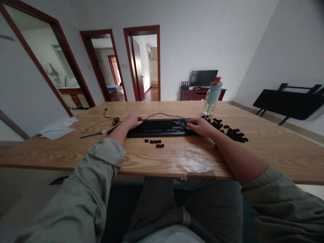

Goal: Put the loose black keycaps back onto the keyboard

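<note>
A black keyboard (162,126) lies flat on the wooden table in front of me. My left hand (132,120) is closed at its left end, thumb and fingertips on the far left corner. Over the right end, near the number pad, my right hand (199,127) has its fingertips pressed together at the keys. Anything small between those fingers is hidden. Several loose black keycaps (155,141) lie just in front of the keyboard. To the right of my right hand spreads a larger heap of black keycaps (235,135).
Left of the keyboard lie a blue-handled brush (92,134) and a coiled black cable (115,120). White paper (57,127) rests at the table's left side. A clear bottle with a red and teal top (213,96) stands at the back right. Clear plastic film (194,160) lies near the front edge.
</note>
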A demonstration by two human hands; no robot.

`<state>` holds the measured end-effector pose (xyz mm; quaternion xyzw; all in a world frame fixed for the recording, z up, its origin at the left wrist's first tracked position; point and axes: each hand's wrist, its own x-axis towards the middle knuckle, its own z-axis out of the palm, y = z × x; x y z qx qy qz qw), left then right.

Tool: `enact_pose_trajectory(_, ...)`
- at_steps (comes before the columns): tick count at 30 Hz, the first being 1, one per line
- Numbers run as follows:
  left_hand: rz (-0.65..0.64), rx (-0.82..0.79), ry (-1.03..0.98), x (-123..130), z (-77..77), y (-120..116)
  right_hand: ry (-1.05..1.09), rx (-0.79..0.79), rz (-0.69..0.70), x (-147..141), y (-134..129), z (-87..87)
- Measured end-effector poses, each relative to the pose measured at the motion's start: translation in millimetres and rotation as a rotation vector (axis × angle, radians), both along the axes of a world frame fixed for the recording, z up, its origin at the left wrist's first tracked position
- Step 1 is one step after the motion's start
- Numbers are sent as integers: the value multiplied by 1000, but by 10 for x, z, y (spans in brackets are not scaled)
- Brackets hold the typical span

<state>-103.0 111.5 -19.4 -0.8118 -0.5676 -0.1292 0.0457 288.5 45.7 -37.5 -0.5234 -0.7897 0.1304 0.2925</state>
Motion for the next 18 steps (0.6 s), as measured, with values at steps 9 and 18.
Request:
enact_pose_trajectory(9,-39,-2,-70,-32,-55,83,26,-3,1,-17,-10,13)
enact_pose_trajectory(18,-78,17,5,-13,-33,131,16,1,1,-3,4,1)
